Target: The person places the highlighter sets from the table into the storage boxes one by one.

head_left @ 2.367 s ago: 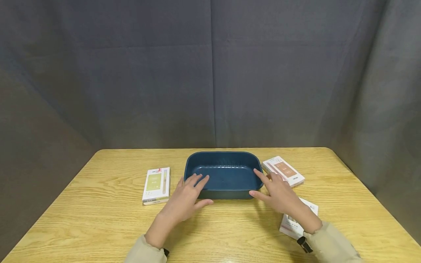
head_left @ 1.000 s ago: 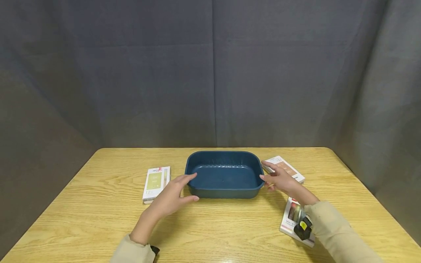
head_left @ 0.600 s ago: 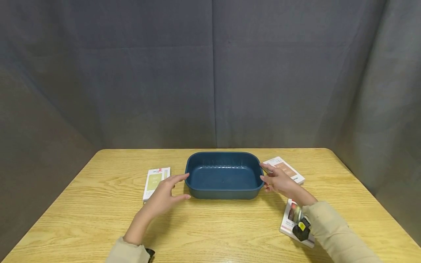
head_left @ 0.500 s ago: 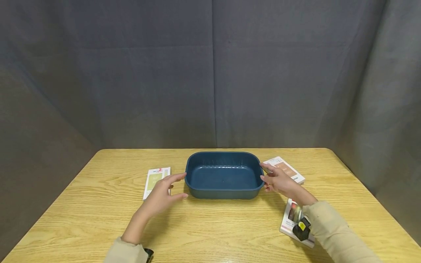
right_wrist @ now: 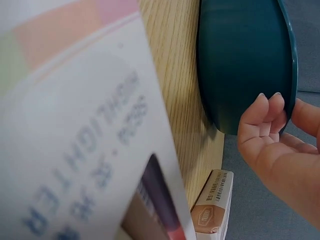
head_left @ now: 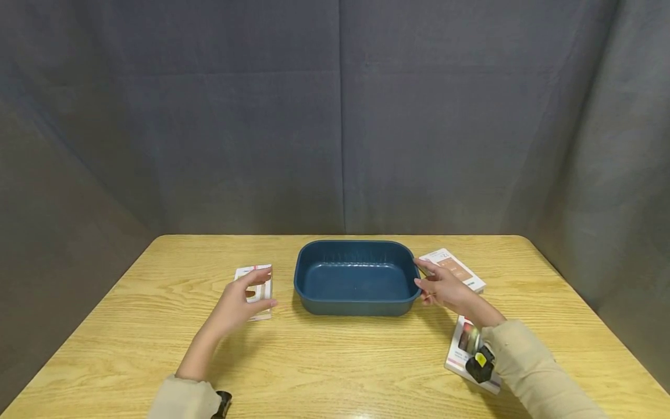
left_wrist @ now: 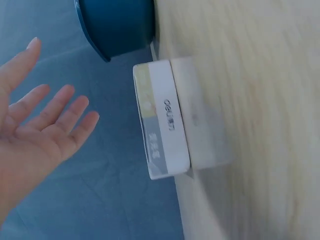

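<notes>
A dark blue rectangular plastic basin (head_left: 356,308) stands in the middle of the table. At its right end my right hand (head_left: 450,291) grips the rim, with curled fingers against the outer wall (right_wrist: 240,60) in the right wrist view. My left hand (head_left: 232,305) is over a white box with a green panel (left_wrist: 160,120), thumb and fingers spread apart and holding nothing. That hand partly hides the box in the head view; in the left wrist view, open space separates the two.
Right of the basin lies a white box with an orange panel (head_left: 466,276). Nearer, under the right forearm, lies a white highlighter box (head_left: 458,355), partly covered by the wrist camera (head_left: 480,366). A grey curtain (head_left: 335,128) hangs behind the table.
My left hand has moved from the basin's left end leftward to above the green-panelled box. My right hand has moved outward from over the basin to its right rim and stays there.
</notes>
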Tool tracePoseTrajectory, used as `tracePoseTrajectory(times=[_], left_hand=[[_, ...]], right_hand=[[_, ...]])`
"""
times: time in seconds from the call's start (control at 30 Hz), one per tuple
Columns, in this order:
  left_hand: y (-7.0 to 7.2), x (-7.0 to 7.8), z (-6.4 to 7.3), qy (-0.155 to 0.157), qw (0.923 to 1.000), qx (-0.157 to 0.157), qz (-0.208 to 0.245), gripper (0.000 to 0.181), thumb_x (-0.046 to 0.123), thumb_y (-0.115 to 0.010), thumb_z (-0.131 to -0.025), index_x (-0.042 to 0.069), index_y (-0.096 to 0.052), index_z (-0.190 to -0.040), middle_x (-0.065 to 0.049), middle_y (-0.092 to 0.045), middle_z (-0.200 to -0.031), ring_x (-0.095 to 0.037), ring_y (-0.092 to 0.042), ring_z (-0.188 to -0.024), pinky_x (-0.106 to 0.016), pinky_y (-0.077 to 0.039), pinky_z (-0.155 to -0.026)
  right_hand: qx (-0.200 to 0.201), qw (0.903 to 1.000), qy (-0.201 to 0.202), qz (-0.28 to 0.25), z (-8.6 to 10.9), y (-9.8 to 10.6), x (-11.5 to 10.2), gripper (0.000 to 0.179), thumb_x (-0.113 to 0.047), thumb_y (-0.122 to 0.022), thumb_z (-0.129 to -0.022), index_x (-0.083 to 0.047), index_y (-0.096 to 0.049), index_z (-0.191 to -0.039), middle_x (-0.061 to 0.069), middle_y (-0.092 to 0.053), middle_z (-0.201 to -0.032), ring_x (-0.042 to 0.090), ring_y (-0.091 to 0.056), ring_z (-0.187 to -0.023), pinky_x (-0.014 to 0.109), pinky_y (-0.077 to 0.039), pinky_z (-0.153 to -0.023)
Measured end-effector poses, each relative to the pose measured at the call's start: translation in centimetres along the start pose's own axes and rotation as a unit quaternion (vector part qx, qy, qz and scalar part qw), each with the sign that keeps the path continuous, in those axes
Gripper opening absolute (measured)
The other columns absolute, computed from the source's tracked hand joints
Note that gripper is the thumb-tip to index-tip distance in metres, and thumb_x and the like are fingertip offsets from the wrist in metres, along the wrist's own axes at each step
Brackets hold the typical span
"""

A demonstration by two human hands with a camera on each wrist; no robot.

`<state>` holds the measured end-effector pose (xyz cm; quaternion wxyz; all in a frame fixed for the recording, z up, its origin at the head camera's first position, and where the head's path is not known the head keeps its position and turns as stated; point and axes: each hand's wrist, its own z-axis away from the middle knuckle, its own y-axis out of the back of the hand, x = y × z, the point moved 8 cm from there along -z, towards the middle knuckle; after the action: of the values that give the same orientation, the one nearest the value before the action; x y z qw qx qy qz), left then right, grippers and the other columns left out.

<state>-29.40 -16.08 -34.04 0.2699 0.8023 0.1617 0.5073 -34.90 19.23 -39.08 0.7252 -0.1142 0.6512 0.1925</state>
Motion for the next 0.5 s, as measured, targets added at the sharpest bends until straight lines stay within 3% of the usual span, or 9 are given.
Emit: tracePoseTrajectory(times=[0.27, 0.5], left_hand=[[0.6, -1.7, 0.1, 0.046, 0.9987, -0.019, -0.011, 0.067, 0.016, -0.071, -0.077, -0.002, -0.038, -0.132, -0.026, -0.044, -0.125, -0.039, -0.039, -0.116, -0.055, -0.032, -0.090], [0.8, -2.5, 0.1, 0.071, 0.9952, -0.032, -0.058, 0.078, 0.021, -0.072, -0.076, -0.001, -0.028, -0.137, -0.029, -0.034, -0.131, -0.046, -0.032, -0.118, -0.056, -0.033, -0.088]], right_hand=[[-0.003, 1.0000, 0.000, 0.003, -0.1, 0.0, -0.1, 0.059, -0.002, -0.040, -0.095, 0.003, -0.005, -0.142, 0.007, -0.044, -0.066, 0.013, -0.045, -0.059, 0.028, -0.042, -0.059], [-0.003, 0.9999, -0.001, 0.011, 0.0, 0.1, -0.1, 0.059, -0.002, -0.040, -0.095, 0.003, -0.004, -0.142, 0.007, -0.044, -0.065, 0.013, -0.045, -0.058, 0.027, -0.041, -0.057]])
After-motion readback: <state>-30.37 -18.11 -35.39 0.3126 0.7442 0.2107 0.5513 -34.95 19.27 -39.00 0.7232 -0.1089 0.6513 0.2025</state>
